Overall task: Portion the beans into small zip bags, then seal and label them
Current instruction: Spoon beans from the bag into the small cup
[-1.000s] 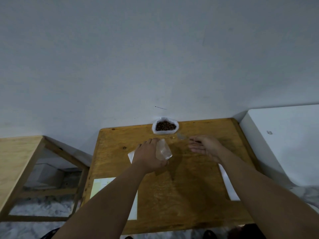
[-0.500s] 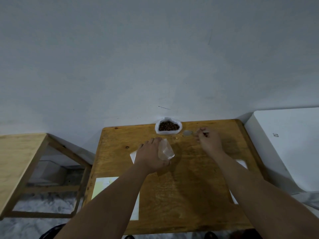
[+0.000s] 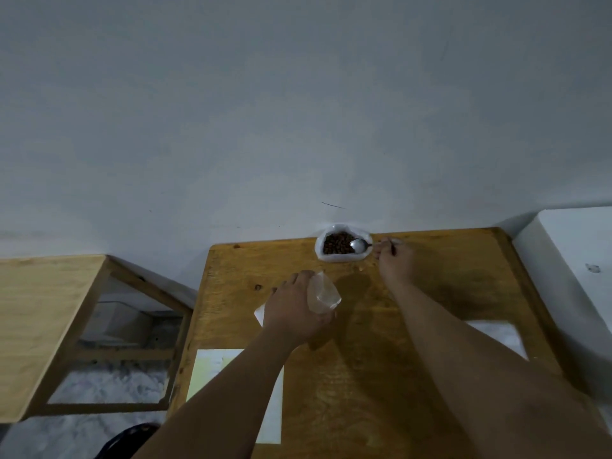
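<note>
Against grey wall [image 3: 298, 111], wooden table [image 3: 381, 376], beans [image 3: 336, 247], paper sheets [image 3: 212, 369], white block [image 3: 569, 260]

There is one camera, worn on the person's head. It looks forward and down from close above the wooden table [image 3: 364, 376], so both forearms enter from the bottom edge. The left hand [image 3: 294, 313] with the zip bag [image 3: 323, 293] sits near the middle of the frame, the right hand [image 3: 395, 263] with the spoon [image 3: 359, 245] a little farther. The grey wall [image 3: 298, 111] fills the upper half. The wide lens also catches a second table [image 3: 39, 309] at the left and a white unit [image 3: 569, 260] at the right
</note>
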